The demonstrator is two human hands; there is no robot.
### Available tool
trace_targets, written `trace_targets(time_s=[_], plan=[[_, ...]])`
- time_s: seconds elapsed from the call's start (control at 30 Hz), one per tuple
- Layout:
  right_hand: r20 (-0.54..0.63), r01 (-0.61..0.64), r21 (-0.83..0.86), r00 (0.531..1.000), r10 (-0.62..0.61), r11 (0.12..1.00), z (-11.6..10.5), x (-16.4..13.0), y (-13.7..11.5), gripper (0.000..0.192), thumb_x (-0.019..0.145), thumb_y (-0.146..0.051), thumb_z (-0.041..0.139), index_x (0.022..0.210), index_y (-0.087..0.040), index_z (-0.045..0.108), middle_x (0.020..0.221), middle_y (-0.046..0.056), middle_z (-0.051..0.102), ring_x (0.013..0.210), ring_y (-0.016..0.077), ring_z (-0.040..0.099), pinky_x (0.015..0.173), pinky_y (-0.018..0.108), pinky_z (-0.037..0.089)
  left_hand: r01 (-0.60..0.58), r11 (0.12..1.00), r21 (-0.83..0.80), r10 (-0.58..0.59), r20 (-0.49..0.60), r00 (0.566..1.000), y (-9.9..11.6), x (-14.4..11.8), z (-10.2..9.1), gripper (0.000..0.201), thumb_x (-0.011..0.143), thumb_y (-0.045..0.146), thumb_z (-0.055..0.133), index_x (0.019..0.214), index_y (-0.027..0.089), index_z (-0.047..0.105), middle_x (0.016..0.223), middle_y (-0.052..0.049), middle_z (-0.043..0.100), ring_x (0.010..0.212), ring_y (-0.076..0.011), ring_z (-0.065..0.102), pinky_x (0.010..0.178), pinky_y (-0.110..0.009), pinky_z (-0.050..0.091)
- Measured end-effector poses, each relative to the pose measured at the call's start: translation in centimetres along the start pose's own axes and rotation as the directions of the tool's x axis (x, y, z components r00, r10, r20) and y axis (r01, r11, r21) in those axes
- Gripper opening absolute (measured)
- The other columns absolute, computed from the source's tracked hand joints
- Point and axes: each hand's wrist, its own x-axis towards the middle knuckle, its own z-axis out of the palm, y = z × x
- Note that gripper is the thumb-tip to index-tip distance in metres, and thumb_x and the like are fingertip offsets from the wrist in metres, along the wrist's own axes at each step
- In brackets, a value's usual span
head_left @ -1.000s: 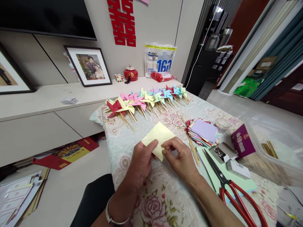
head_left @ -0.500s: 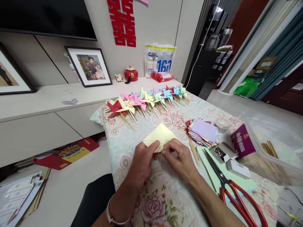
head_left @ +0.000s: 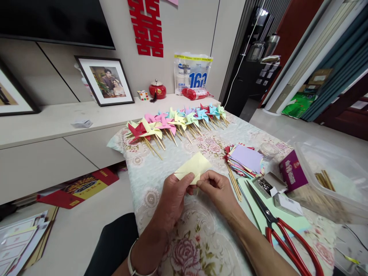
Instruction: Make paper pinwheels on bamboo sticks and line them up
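A floral cloth-covered table (head_left: 161,153) stretches ahead of you. Nearest, your left hand (head_left: 172,199) and right hand (head_left: 220,191) both pinch the near edge of a folded pale yellow paper square (head_left: 194,167), fingers closed on it. Right lie red-handled scissors (head_left: 284,234); farther, a row of coloured paper pinwheels on wooden sticks (head_left: 175,122).

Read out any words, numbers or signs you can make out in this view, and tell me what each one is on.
"囍": big red double-happiness cutout on the wall.
"162": large blue digits on the white plastic pack on the cabinet; the smaller print around them is too blurred to read.
Purple box by the plastic tub: a round logo, lettering too small to read.
Red and yellow flat box on the floor: print unreadable.
Yellow paper in the hands: no text.
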Motion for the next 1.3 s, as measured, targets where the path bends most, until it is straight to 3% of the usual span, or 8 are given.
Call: trace_targets(time_s=[0.3, 0.5, 1.0, 1.3], plan=[[-0.007, -0.016, 0.027, 1.000, 0.016, 1.000, -0.1, 0.1, 0.2, 0.019, 0.070, -0.033, 0.068, 0.061, -0.019, 0.059, 0.054, -0.004, 0.055, 0.051, 0.0111, 0.040, 0.052, 0.025, 0.031, -0.037, 0.998, 0.049, 0.037, -0.008, 0.999, 0.0, -0.3, 0.3, 0.019, 0.068, 0.029, 0.073, 0.056, 0.018, 0.063, 0.053, 0.002, 0.055, 0.051, -0.0114, 0.045, 0.051, -0.024, 0.037], [-0.001, -0.016, 0.009, 1.000, 0.016, 1.000, -0.1, 0.1, 0.2, 0.020, 0.071, -0.035, 0.067, 0.062, -0.019, 0.059, 0.055, -0.003, 0.055, 0.053, 0.0120, 0.042, 0.054, 0.026, 0.031, -0.042, 0.996, 0.085, 0.044, -0.022, 0.999, -0.4, -0.1, 0.0, 0.017, 0.065, 0.030, 0.077, 0.064, 0.016, 0.068, 0.054, 0.002, 0.059, 0.049, -0.0104, 0.047, 0.050, -0.024, 0.037], [-0.017, -0.036, 0.035, 0.999, 0.037, 0.999, -0.1, -0.1, 0.2, 0.017, 0.067, -0.032, 0.066, 0.060, -0.018, 0.059, 0.052, -0.006, 0.046, 0.051, 0.0104, 0.036, 0.052, 0.025, 0.026, -0.038, 0.989, 0.143, 0.047, -0.063, 0.997, -0.3, -0.1, 0.0, 0.021, 0.065, 0.031, 0.075, 0.058, 0.015, 0.063, 0.049, 0.002, 0.056, 0.045, -0.0091, 0.044, 0.046, -0.022, 0.035], [-0.037, 0.002, 0.030, 0.999, 0.000, 1.000, -0.4, -0.1, -0.3, 0.020, 0.069, -0.034, 0.069, 0.061, -0.017, 0.062, 0.052, -0.006, 0.046, 0.051, 0.0100, 0.036, 0.051, 0.025, 0.026, -0.023, 0.948, 0.318, 0.059, -0.106, 0.993, -0.4, 0.2, -0.9, 0.025, 0.070, 0.037, 0.071, 0.061, 0.015, 0.063, 0.047, 0.002, 0.057, 0.046, -0.0099, 0.045, 0.049, -0.023, 0.035]])
